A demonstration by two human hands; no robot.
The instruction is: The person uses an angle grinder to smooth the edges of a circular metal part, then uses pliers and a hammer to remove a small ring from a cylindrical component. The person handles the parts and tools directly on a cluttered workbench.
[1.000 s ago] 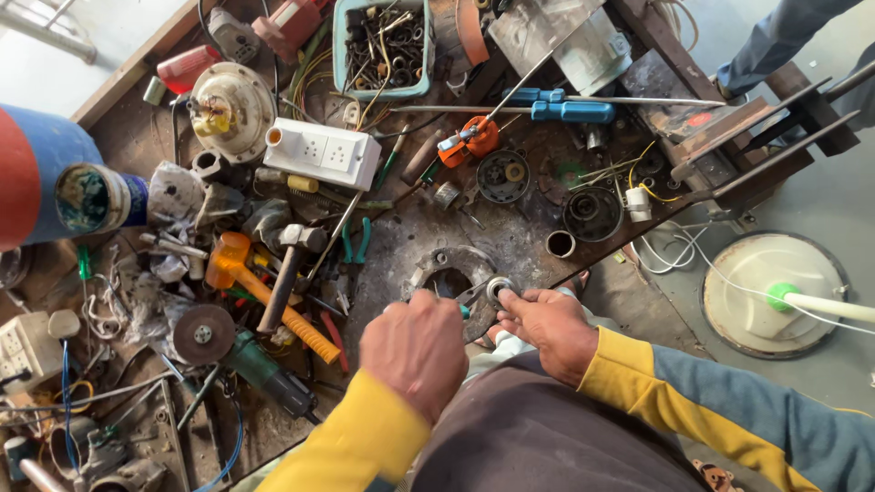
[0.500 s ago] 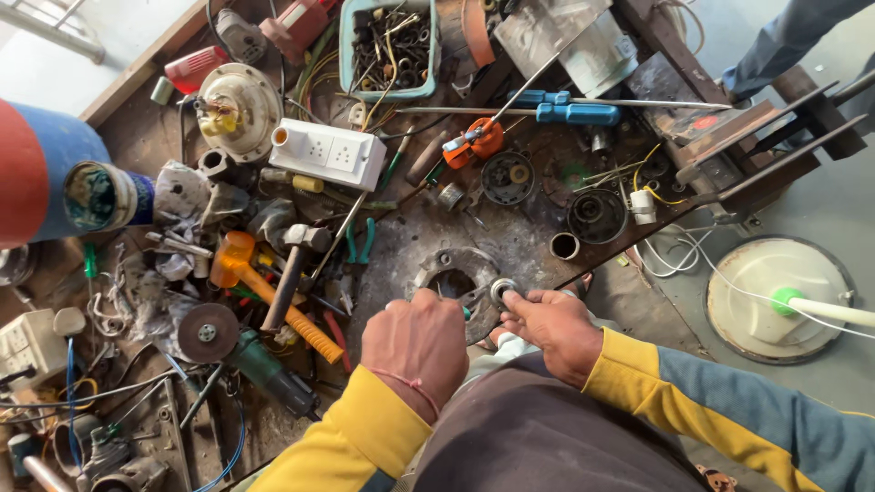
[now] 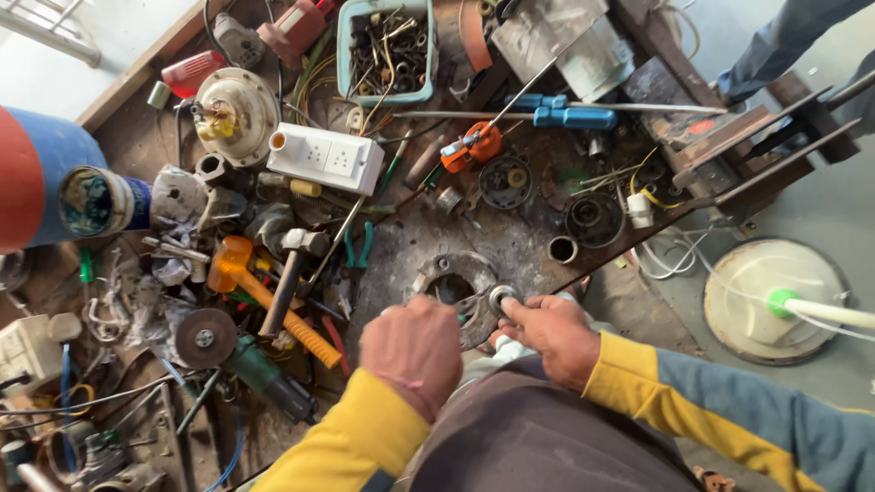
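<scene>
A round grey metal motor housing (image 3: 448,271) lies at the near edge of the cluttered workbench (image 3: 519,239). My left hand (image 3: 415,351) is closed over the housing's near rim; what its fingers grip is hidden under the hand. My right hand (image 3: 547,330) pinches a small shiny bearing (image 3: 502,297) between thumb and fingers, held against the right side of the housing. Both arms wear yellow sleeves, the right one with a blue-grey upper part.
Left of the housing lie a hammer (image 3: 290,266), an orange mallet (image 3: 246,278), green pliers (image 3: 357,248) and an angle grinder (image 3: 239,351). A white socket box (image 3: 326,157), a teal parts tray (image 3: 386,47) and blue-handled tools (image 3: 565,115) sit farther back. A white fan base (image 3: 773,299) stands on the floor, right.
Both hands stay at the housing. The right hand's grip on the bearing has shifted slightly; the view has drifted a little.
</scene>
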